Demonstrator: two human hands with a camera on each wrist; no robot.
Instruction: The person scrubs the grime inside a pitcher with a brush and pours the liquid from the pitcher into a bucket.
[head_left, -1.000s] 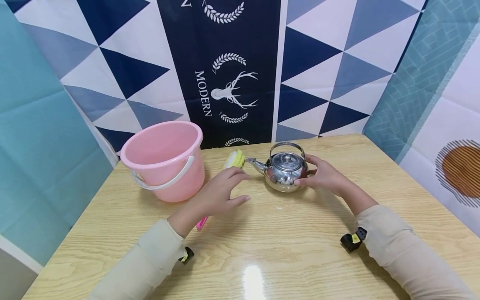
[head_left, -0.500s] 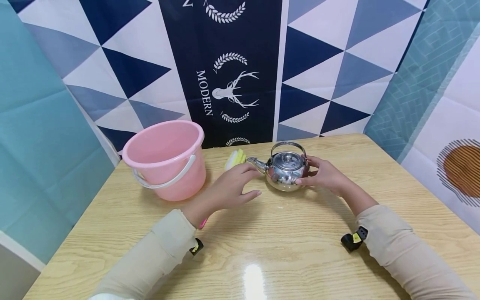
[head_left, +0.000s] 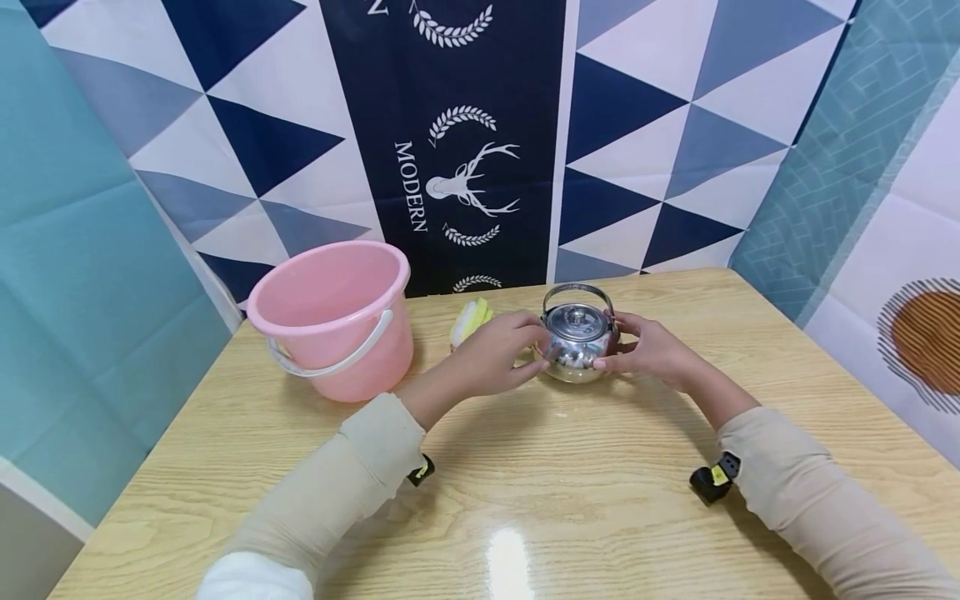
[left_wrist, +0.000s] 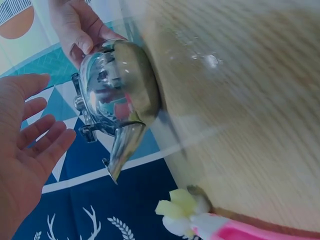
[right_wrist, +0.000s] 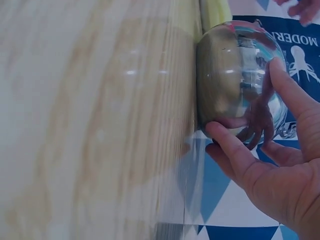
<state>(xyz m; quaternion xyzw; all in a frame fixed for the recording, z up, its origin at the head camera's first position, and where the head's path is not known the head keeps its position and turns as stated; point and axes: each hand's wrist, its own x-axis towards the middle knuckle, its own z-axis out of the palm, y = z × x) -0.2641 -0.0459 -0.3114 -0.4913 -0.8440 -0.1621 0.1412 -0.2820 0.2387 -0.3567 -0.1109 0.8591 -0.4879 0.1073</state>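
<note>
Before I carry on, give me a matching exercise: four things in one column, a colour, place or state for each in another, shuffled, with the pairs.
1. bucket
2. kettle
3. brush
4. right hand

A. holding the kettle's side
B. lying down, yellow-and-white head
C. pink and upright
D. shiny metal, with a lid

Pairs: 1-C, 2-D, 3-B, 4-A

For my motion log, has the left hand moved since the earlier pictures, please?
Yes: the left hand has moved rightward, away from the pink bucket, toward the kettle.
</note>
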